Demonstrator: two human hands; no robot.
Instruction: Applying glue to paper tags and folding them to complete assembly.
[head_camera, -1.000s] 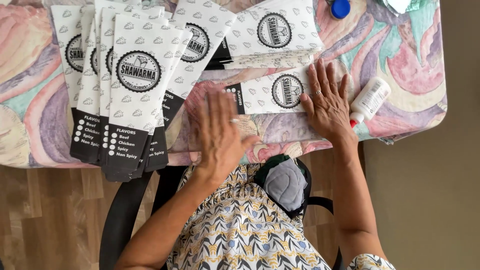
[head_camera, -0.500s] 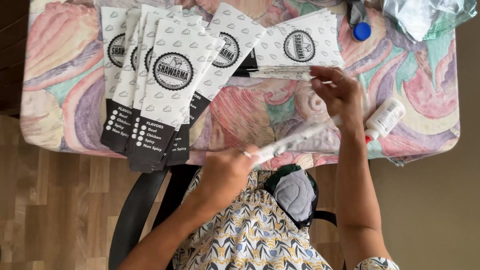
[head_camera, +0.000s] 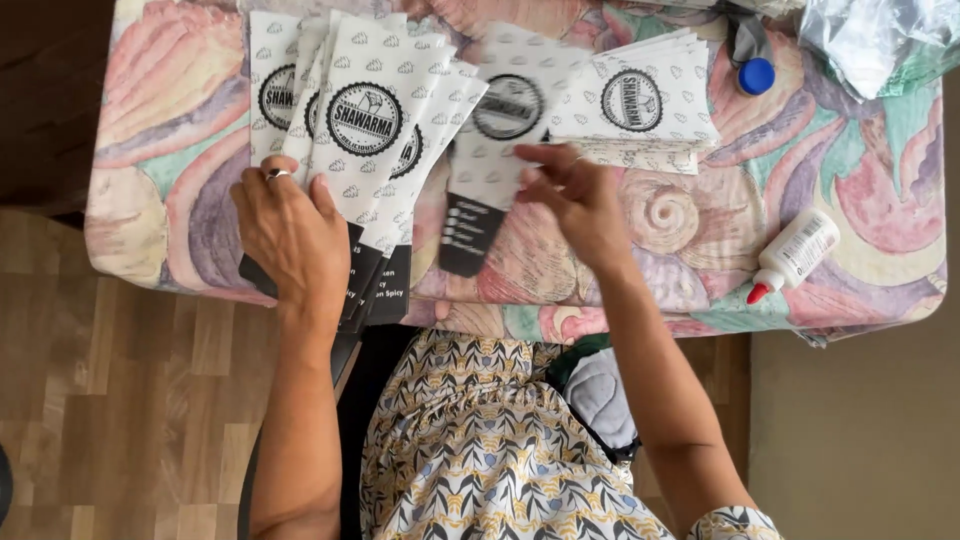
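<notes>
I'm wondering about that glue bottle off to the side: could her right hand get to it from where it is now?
Probably yes. The glue bottle lies on the tablecloth with bare cloth between it and the right hand. But that hand now holds a paper sleeve, so it isn't free.

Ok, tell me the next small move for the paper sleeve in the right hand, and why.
Probably lay it on the fanned row of sleeves. The right hand holds one paper sleeve in the air just right of that row, and the left hand presses the row's lower ends flat.
</notes>
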